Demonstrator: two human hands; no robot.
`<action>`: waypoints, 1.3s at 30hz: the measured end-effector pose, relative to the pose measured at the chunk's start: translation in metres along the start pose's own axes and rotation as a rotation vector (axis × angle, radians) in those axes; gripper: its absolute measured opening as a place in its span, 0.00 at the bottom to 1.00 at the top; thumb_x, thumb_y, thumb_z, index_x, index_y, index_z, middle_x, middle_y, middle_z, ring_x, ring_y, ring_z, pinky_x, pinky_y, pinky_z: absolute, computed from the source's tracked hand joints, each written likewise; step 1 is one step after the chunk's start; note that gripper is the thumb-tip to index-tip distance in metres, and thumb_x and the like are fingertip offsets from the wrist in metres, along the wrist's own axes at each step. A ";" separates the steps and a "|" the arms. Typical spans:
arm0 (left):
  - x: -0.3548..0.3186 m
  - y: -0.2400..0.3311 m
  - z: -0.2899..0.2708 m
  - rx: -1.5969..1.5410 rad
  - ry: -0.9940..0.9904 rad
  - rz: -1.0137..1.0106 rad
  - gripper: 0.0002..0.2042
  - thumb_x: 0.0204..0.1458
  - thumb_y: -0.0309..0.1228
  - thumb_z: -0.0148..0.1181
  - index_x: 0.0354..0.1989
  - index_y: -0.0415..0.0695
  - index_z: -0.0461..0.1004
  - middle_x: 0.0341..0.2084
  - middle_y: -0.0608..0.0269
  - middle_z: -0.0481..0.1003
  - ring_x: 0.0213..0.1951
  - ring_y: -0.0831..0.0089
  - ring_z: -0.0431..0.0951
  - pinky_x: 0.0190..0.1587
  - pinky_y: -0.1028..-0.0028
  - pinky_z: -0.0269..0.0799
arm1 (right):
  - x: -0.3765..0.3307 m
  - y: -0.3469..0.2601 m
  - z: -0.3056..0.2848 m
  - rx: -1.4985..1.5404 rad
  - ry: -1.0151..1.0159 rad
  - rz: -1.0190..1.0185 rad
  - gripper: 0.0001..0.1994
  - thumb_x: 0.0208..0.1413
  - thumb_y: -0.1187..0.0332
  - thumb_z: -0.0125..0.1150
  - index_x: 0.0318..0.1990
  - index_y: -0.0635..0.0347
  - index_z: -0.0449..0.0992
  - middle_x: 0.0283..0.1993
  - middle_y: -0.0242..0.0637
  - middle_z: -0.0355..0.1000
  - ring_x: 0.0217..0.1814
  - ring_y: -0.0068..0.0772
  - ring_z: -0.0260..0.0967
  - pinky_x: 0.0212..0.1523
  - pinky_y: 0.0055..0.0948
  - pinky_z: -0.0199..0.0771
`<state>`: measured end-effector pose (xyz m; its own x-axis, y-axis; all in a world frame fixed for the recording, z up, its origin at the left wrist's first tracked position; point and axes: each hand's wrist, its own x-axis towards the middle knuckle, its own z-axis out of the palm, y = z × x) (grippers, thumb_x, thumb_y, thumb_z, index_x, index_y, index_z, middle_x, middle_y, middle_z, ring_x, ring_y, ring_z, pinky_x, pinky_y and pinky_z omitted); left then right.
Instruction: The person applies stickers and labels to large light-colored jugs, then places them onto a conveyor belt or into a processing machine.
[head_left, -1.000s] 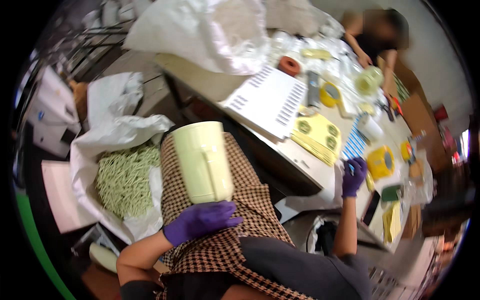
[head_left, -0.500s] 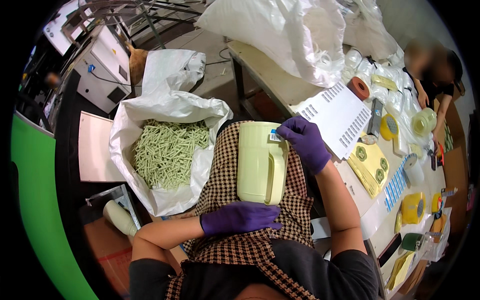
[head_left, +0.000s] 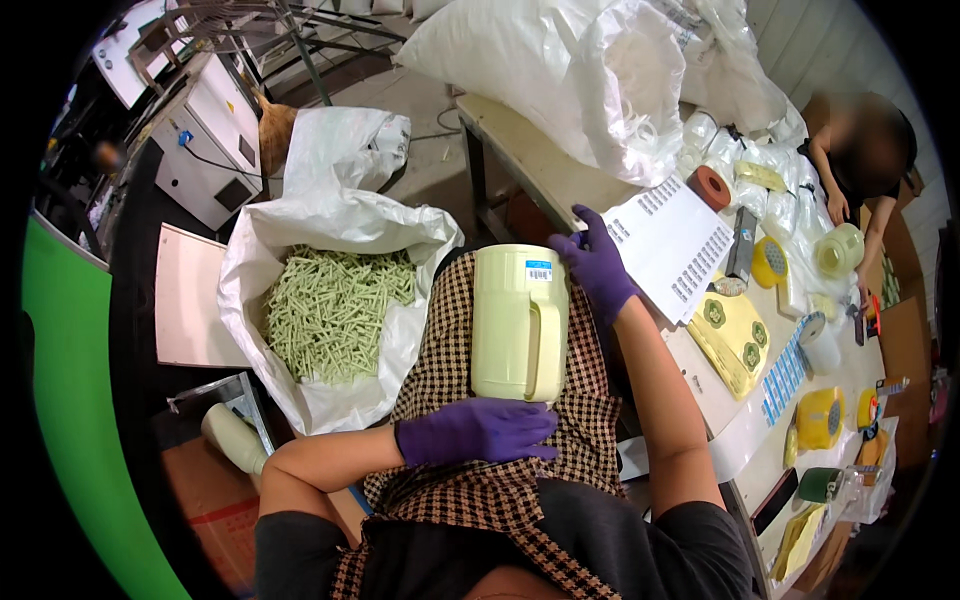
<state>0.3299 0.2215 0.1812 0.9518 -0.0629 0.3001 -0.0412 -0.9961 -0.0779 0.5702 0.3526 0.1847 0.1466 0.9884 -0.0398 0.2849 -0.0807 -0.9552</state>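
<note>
A pale yellow-green plastic jug (head_left: 505, 325) lies across my lap, its handle on the right side and its base toward me. A small blue-and-white sticker (head_left: 538, 271) shows flat near its upper right edge. Against the base lies my left hand (head_left: 480, 432) in a purple glove, fingers stretched out flat. My right hand (head_left: 600, 268), gloved in purple too, is beside the jug's upper right side with fingers apart and nothing visible in them. Whether its fingertips touch the jug, I cannot tell.
To the left stands a white sack (head_left: 335, 215) of short pale green pieces (head_left: 340, 315). On the right-hand table (head_left: 725, 435) are a sticker sheet (head_left: 670, 240), yellow printed sheets (head_left: 735, 345), tape rolls and a phone (head_left: 775, 500). Another person (head_left: 865, 150) handles a similar green item.
My right hand has come off the sticker and moved slightly right, its fingers spreading. The sticker now shows whole. My left hand stays at the jug's base.
</note>
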 end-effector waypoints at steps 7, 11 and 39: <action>-0.024 -0.056 -0.139 -0.985 0.507 -0.611 0.42 0.39 0.38 0.79 0.66 0.50 0.66 0.61 0.56 0.71 0.63 0.57 0.72 0.67 0.59 0.66 | -0.080 -0.004 -0.038 -0.121 0.227 -0.489 0.31 0.54 0.79 0.61 0.69 0.59 0.65 0.49 0.40 0.68 0.45 0.29 0.68 0.47 0.29 0.73; -0.018 -0.103 -0.132 -1.446 0.954 -0.592 0.51 0.49 0.56 0.66 0.77 0.45 0.47 0.67 0.45 0.64 0.65 0.55 0.69 0.66 0.58 0.67 | -0.162 -0.018 -0.064 -0.263 -0.082 -0.765 0.44 0.41 0.80 0.55 0.74 0.65 0.55 0.74 0.60 0.55 0.78 0.62 0.50 0.76 0.48 0.51; 0.000 0.019 -0.025 -0.179 0.114 -0.208 0.07 0.55 0.36 0.61 0.39 0.56 0.82 0.55 0.76 0.78 0.68 0.74 0.67 0.78 0.54 0.35 | -0.206 0.034 0.012 -0.444 0.038 -0.497 0.35 0.47 0.82 0.65 0.67 0.47 0.72 0.71 0.51 0.63 0.69 0.57 0.67 0.49 0.37 0.81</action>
<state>0.3212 0.2006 0.2038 0.9056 0.1469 0.3979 0.0880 -0.9828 0.1623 0.5386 0.1474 0.1570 -0.0723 0.9170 0.3922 0.6888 0.3303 -0.6453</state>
